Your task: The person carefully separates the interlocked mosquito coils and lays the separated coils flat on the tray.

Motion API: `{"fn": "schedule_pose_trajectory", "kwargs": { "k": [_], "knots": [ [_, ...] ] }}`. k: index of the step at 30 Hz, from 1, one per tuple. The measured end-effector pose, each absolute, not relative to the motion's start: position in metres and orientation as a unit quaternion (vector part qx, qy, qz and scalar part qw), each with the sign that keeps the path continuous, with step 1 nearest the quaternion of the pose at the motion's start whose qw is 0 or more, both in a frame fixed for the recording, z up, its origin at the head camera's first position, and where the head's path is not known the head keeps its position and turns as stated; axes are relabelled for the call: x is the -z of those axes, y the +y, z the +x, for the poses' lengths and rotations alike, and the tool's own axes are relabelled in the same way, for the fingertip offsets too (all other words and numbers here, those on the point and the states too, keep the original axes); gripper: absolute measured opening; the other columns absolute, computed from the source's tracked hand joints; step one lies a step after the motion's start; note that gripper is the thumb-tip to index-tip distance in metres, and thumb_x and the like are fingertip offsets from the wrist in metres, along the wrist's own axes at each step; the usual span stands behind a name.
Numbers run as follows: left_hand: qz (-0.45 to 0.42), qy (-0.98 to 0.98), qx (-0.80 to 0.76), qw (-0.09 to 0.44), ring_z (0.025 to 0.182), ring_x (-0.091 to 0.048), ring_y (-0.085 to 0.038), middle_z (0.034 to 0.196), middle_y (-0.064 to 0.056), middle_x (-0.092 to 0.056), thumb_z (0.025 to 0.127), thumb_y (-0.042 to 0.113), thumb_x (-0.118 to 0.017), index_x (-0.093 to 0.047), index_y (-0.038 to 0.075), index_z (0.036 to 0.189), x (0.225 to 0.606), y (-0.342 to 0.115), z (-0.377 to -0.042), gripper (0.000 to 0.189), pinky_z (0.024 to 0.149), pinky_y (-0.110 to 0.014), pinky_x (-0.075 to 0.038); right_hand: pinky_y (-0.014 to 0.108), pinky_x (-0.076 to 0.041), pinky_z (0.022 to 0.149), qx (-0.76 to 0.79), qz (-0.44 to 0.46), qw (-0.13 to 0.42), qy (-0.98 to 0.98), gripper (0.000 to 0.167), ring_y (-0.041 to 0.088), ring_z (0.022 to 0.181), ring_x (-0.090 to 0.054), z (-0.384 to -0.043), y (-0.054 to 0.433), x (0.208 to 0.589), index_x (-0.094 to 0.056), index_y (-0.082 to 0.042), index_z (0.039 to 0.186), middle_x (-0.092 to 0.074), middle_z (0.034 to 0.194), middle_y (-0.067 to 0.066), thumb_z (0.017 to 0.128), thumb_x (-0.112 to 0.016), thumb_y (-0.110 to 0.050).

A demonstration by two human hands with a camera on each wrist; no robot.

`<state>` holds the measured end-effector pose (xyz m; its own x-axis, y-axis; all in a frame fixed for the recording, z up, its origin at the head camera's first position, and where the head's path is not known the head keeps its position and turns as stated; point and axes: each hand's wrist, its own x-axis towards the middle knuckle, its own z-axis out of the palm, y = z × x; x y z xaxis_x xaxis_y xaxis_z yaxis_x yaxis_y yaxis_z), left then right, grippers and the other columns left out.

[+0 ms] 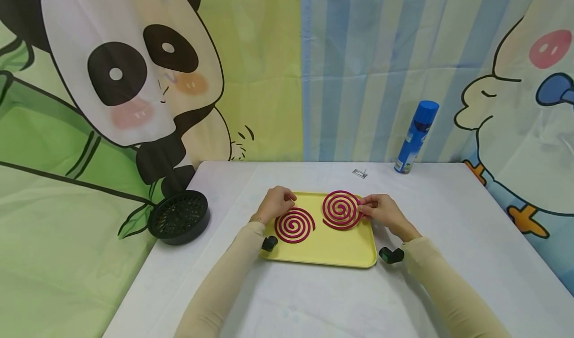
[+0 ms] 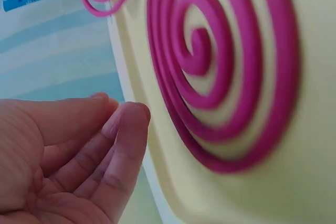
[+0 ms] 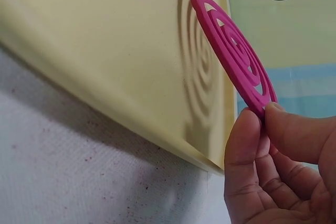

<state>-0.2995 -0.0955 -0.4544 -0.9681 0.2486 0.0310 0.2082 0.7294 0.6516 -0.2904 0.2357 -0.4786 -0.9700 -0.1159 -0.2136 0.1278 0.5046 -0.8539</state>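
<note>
Pinched at its edge between the thumb and fingers of my right hand (image 1: 381, 211) is a magenta mosquito coil (image 1: 341, 210). In the right wrist view this coil (image 3: 218, 38) tilts above the yellow tray (image 3: 105, 56) and casts a spiral shadow on it. A second mosquito coil (image 1: 293, 226) lies flat on the left part of the tray (image 1: 334, 253). My left hand (image 1: 276, 203) is over the tray's left rim, beside that coil. The left wrist view shows its fingers loosely bent, thumb near the fingertips, with nothing between them.
A round black holder (image 1: 181, 234) with a slotted top stands at the table's left edge. A blue spray can (image 1: 414, 138) stands at the back right. A small metal stand (image 1: 360, 173) lies behind the tray. Printed curtains hang around the white table (image 1: 305, 298).
</note>
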Motion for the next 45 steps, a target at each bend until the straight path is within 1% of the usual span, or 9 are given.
{"fn": "schedule_pose_trajectory", "kwargs": {
  "k": [7, 14, 21, 25, 28, 32, 38, 41, 45],
  "knots": [
    [0.17, 0.901, -0.393, 0.063, 0.088, -0.072, -0.023, 0.102, -0.015, -0.075, 0.098, 0.01, -0.064, -0.071, -0.004, 0.116, 0.449, -0.072, -0.296, 0.024, 0.078, -0.031, -0.059, 0.025, -0.061, 0.075, 0.496, 0.007, 0.125, 0.859, 0.028, 0.017, 0.08, -0.066, -0.292, 0.234, 0.48, -0.063, 0.004, 0.118, -0.07, 0.102, 0.014, 0.098, -0.068, -0.015],
    [0.174, 0.883, -0.423, 0.107, 0.097, -0.071, -0.024, 0.113, -0.016, -0.072, 0.099, 0.011, -0.063, -0.066, -0.005, 0.124, 0.451, -0.053, -0.291, 0.029, 0.081, -0.031, -0.059, 0.025, -0.06, 0.075, 0.483, -0.002, 0.124, 0.867, 0.031, 0.017, 0.081, -0.067, -0.289, 0.23, 0.479, -0.064, 0.002, 0.122, -0.071, 0.101, 0.014, 0.098, -0.069, -0.017],
    [0.176, 0.88, -0.424, 0.125, 0.096, -0.072, -0.026, 0.112, -0.017, -0.073, 0.1, 0.011, -0.062, -0.066, -0.005, 0.125, 0.455, -0.042, -0.288, 0.03, 0.08, -0.032, -0.059, 0.027, -0.061, 0.075, 0.476, -0.017, 0.116, 0.872, 0.037, 0.018, 0.082, -0.068, -0.287, 0.23, 0.478, -0.061, -0.002, 0.126, -0.072, 0.102, 0.015, 0.096, -0.072, -0.018],
    [0.176, 0.89, -0.402, 0.127, 0.092, -0.07, -0.02, 0.111, -0.015, -0.072, 0.101, 0.015, -0.062, -0.066, -0.002, 0.126, 0.454, -0.038, -0.286, 0.031, 0.078, -0.03, -0.058, 0.027, -0.061, 0.075, 0.475, -0.014, 0.118, 0.872, 0.035, 0.018, 0.083, -0.068, -0.288, 0.231, 0.479, -0.062, -0.003, 0.125, -0.072, 0.101, 0.013, 0.095, -0.073, -0.019],
    [0.167, 0.894, -0.396, 0.125, 0.091, -0.07, -0.022, 0.11, -0.015, -0.072, 0.102, 0.017, -0.062, -0.066, -0.001, 0.127, 0.453, -0.035, -0.284, 0.031, 0.078, -0.03, -0.057, 0.028, -0.061, 0.075, 0.471, -0.016, 0.12, 0.874, 0.035, 0.019, 0.083, -0.068, -0.287, 0.231, 0.478, -0.062, -0.003, 0.124, -0.072, 0.1, 0.013, 0.095, -0.073, -0.02],
    [0.154, 0.892, -0.405, 0.131, 0.094, -0.072, -0.029, 0.108, -0.015, -0.072, 0.102, 0.016, -0.061, -0.065, -0.002, 0.129, 0.452, -0.034, -0.283, 0.032, 0.075, -0.03, -0.056, 0.028, -0.061, 0.075, 0.468, -0.012, 0.118, 0.876, 0.035, 0.02, 0.083, -0.068, -0.287, 0.23, 0.478, -0.063, -0.004, 0.123, -0.071, 0.1, 0.012, 0.094, -0.074, -0.021],
    [0.149, 0.889, -0.411, 0.138, 0.089, -0.072, -0.027, 0.104, -0.015, -0.073, 0.101, 0.015, -0.062, -0.065, -0.003, 0.129, 0.456, -0.032, -0.283, 0.033, 0.067, -0.026, -0.054, 0.028, -0.062, 0.074, 0.46, -0.016, 0.106, 0.881, 0.034, 0.019, 0.082, -0.07, -0.287, 0.228, 0.478, -0.064, -0.003, 0.121, -0.073, 0.1, 0.012, 0.094, -0.075, -0.022],
    [0.148, 0.889, -0.412, 0.135, 0.087, -0.071, -0.023, 0.104, -0.013, -0.073, 0.101, 0.016, -0.063, -0.066, -0.002, 0.127, 0.459, -0.031, -0.284, 0.032, 0.069, -0.027, -0.055, 0.027, -0.061, 0.073, 0.442, -0.032, 0.087, 0.892, 0.031, 0.019, 0.084, -0.069, -0.287, 0.227, 0.478, -0.067, -0.002, 0.118, -0.074, 0.1, 0.012, 0.094, -0.075, -0.021],
    [0.148, 0.889, -0.412, 0.135, 0.089, -0.07, -0.021, 0.107, -0.012, -0.073, 0.101, 0.017, -0.062, -0.066, -0.001, 0.128, 0.461, -0.03, -0.284, 0.033, 0.073, -0.029, -0.056, 0.026, -0.059, 0.072, 0.41, -0.051, 0.058, 0.909, 0.027, 0.019, 0.089, -0.066, -0.285, 0.225, 0.477, -0.069, -0.003, 0.115, -0.073, 0.101, 0.011, 0.094, -0.074, -0.02]
  ]
}}
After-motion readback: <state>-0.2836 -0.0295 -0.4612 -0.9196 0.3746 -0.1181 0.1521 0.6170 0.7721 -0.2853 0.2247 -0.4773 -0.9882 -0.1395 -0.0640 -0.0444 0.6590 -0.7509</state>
